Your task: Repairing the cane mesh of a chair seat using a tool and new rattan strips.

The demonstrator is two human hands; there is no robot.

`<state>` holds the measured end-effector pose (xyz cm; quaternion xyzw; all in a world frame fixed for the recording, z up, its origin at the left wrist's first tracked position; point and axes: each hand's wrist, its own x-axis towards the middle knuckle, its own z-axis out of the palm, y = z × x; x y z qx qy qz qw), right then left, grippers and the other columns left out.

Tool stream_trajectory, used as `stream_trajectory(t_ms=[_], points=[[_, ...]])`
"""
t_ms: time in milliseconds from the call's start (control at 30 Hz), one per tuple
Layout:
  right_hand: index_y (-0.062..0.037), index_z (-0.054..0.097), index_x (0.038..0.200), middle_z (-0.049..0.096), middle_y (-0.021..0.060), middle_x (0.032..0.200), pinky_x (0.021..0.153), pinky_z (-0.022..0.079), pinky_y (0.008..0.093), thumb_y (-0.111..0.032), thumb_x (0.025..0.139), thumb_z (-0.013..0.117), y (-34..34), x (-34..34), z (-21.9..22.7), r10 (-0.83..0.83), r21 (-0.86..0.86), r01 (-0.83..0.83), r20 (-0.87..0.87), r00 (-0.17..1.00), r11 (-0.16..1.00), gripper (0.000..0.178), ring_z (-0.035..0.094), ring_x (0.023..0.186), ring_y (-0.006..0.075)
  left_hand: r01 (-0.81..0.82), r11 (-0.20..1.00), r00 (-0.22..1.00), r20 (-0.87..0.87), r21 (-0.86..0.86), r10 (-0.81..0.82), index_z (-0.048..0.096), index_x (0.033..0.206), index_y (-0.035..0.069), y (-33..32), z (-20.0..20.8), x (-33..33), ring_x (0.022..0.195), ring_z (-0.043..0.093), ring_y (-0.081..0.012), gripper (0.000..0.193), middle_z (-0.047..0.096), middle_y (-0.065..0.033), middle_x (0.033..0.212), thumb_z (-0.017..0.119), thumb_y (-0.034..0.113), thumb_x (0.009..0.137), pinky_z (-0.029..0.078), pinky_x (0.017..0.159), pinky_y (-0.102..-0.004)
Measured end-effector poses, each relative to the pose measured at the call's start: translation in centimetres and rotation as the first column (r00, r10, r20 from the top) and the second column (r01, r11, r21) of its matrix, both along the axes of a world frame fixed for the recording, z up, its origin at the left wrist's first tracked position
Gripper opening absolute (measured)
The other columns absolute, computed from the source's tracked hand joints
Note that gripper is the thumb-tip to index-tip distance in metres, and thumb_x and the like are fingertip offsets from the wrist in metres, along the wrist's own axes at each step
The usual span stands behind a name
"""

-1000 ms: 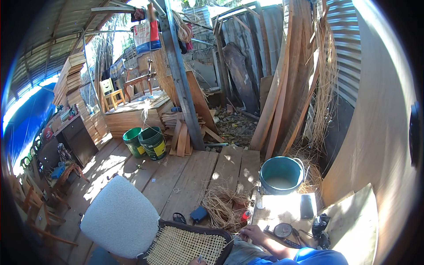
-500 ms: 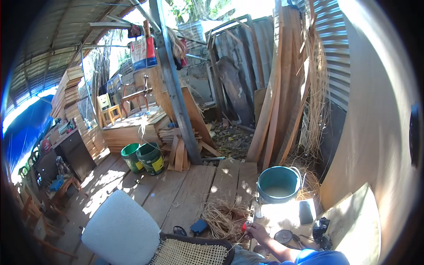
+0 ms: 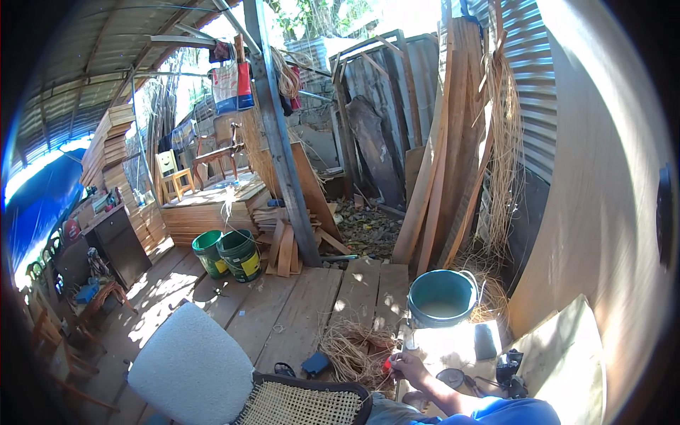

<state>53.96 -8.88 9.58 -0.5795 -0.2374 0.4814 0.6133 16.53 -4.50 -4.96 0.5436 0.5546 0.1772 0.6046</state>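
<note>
My right hand [image 3: 409, 370] is closed, its fingers pinched on a small red object [image 3: 387, 364] whose kind I cannot make out. Beside that hand lies a loose heap of cane strands [image 3: 348, 354] on the planks. Across the lower edge, left of the hand, is a woven cane panel [image 3: 304, 402] in a dark frame. A pale grey padded chair part [image 3: 195, 365] adjoins it. My left hand is out of the picture.
A teal bucket [image 3: 443, 297] stands beyond my right hand, near a dark block [image 3: 486, 340] and a black object [image 3: 508, 368]. Two green buckets [image 3: 239, 258] stand by a post [image 3: 283, 142]. Boards [image 3: 453, 142] and hanging strands [image 3: 504, 156] lean at the right.
The whole view has shifted slightly. My right hand stays beside the cane heap, still pinching the red object, less of which shows now.
</note>
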Motion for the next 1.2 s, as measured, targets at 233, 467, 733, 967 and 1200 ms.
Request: stream_trajectory(t_ms=[233,467,733,967,1200], points=[[-0.0055,0.057,0.100,0.061,0.0036,0.077,0.060,0.051,0.0248,-0.013,0.092,0.050,-0.3,-0.6,1.4,-0.045,0.006,0.046,-0.069,0.997,0.999,0.013,0.060,0.064,0.0117,0.077,0.995,0.995,0.059,0.067,-0.081,0.052,0.079,0.010,1.6,-5.9,-0.4,0.064,0.042,-0.0106,0.021,0.044,0.0034,0.069,0.052,0.029,0.086,0.040,0.055,-0.0279],[-0.0023,0.059,0.099,0.061,0.0041,0.078,0.060,0.050,0.0243,-0.012,0.093,0.046,-0.7,0.2,0.9,-0.074,-0.028,0.072,-0.067,0.995,0.997,0.017,0.059,0.066,0.0114,-0.040,0.998,0.992,-0.123,-0.056,0.033,0.048,0.123,0.004,-0.5,5.0,1.4,0.080,0.052,-0.0173,0.048,0.057,-0.0095,0.096,0.053,0.034,0.086,0.046,0.067,-0.0322],[-0.0009,0.058,0.100,0.060,0.0042,0.078,0.059,0.049,0.0239,-0.012,0.093,0.048,-0.4,0.1,0.0,-0.070,-0.028,0.068,-0.069,0.995,0.997,0.017,0.058,0.065,0.0117,-0.070,0.990,0.997,-0.018,0.123,0.073,0.060,0.098,0.003,0.7,-2.9,-1.0,0.061,0.043,-0.0135,0.021,0.047,-0.0006,0.068,0.057,0.019,0.084,0.038,0.056,-0.0318],[-0.0022,0.054,0.083,0.054,0.0065,0.067,0.053,0.044,0.0283,-0.015,0.088,0.049,0.1,11.4,1.4,-0.339,0.350,0.150,0.575,0.745,0.925,0.015,0.054,0.061,0.0181,0.106,0.994,0.925,-0.368,0.023,-0.090,0.062,0.090,0.000,-2.3,11.7,1.6,0.055,0.054,-0.0168,0.026,0.052,-0.0080,0.057,0.055,0.023,0.081,0.041,0.051,-0.0334],[-0.0018,0.054,0.122,0.050,-0.0031,0.083,0.065,0.038,0.0181,-0.015,0.084,0.062,-0.1,13.2,20.1,-0.338,0.537,-0.082,0.635,0.695,0.840,0.041,0.043,0.070,0.0051,-0.138,0.988,0.906,-0.393,0.073,0.156,0.054,0.083,0.000,-3.6,16.9,3.1,0.054,0.056,-0.0249,0.034,0.054,-0.0144,0.059,0.047,0.032,0.088,0.044,0.056,-0.0401]])
